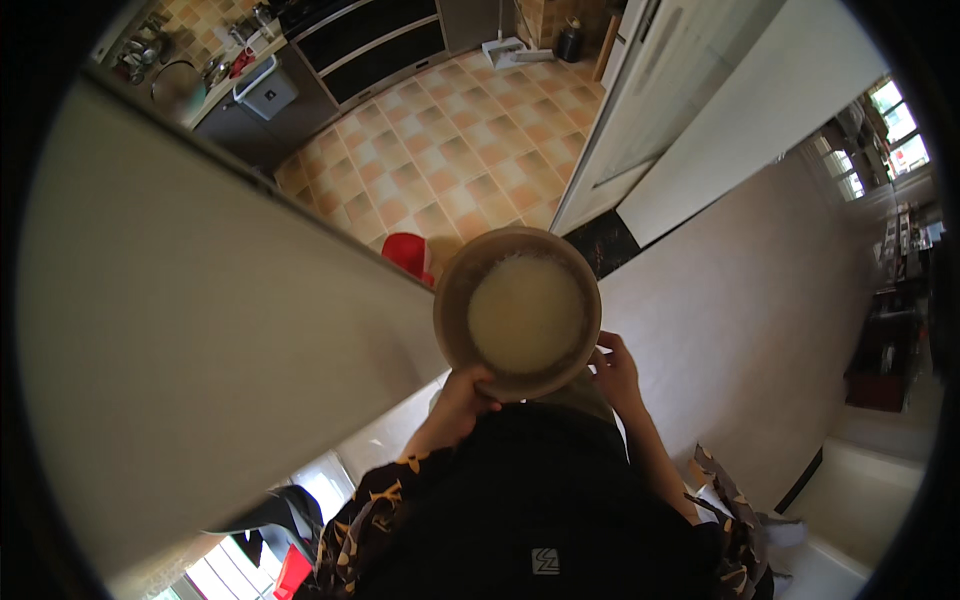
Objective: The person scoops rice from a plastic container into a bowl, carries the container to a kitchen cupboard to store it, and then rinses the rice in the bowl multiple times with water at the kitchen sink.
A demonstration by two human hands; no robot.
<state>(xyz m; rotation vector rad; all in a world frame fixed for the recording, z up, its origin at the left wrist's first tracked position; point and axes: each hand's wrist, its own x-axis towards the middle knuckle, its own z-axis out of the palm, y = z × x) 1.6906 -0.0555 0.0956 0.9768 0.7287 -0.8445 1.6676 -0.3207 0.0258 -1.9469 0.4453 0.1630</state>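
A round tan bowl [448, 322] is held in front of my body, its open top facing the camera. Pale grains, perhaps rice, in whitish liquid [526, 313] cover its bottom. My left hand [459, 405] grips the near left part of the rim, with the thumb over the edge. At the right side of the bowl, my right hand [618, 369] has its fingers bent against or close beside the wall; whether they bear on it is hard to tell. The undersides of the bowl and of both hands are hidden.
A doorway opens onto a tiled kitchen floor [450, 150]. A wall [225, 315] stands at left, a white sliding door [637, 97] at right. Something red [406, 253] lies on the floor by the left wall edge. Beyond are a grey bin [268, 91] on the counter front and a dustpan [501, 54].
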